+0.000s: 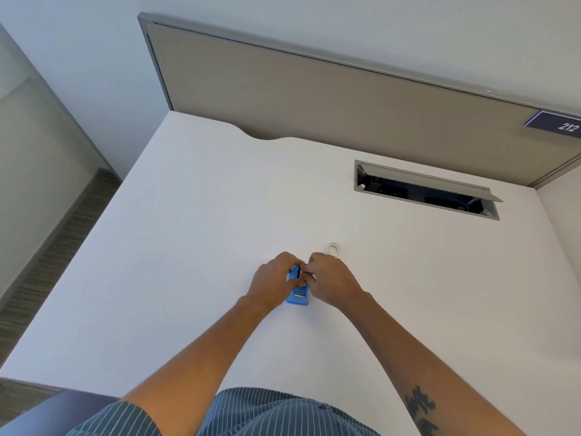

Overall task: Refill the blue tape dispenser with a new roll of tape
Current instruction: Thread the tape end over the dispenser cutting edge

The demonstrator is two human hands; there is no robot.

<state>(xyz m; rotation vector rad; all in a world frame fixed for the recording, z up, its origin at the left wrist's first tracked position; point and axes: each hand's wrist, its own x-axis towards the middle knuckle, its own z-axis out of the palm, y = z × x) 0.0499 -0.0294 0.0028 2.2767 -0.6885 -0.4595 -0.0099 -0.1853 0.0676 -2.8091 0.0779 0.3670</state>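
The blue tape dispenser (298,296) rests on the white desk (195,234), its near end with the metal cutter showing between my hands. My left hand (273,280) wraps its left side and holds it. My right hand (330,283) is closed at the dispenser's far top, fingers pinching something small there; what it grips is hidden by the fingers. A small whitish ring, a roll of tape or an empty core (333,248), lies on the desk just beyond my right hand, apart from it.
A cable hatch (424,190) with its grey lid raised is set in the desk at the far right. A beige partition panel (314,99) closes off the desk's far edge, bearing a "212" sign (556,124). The desk's left edge drops to carpet.
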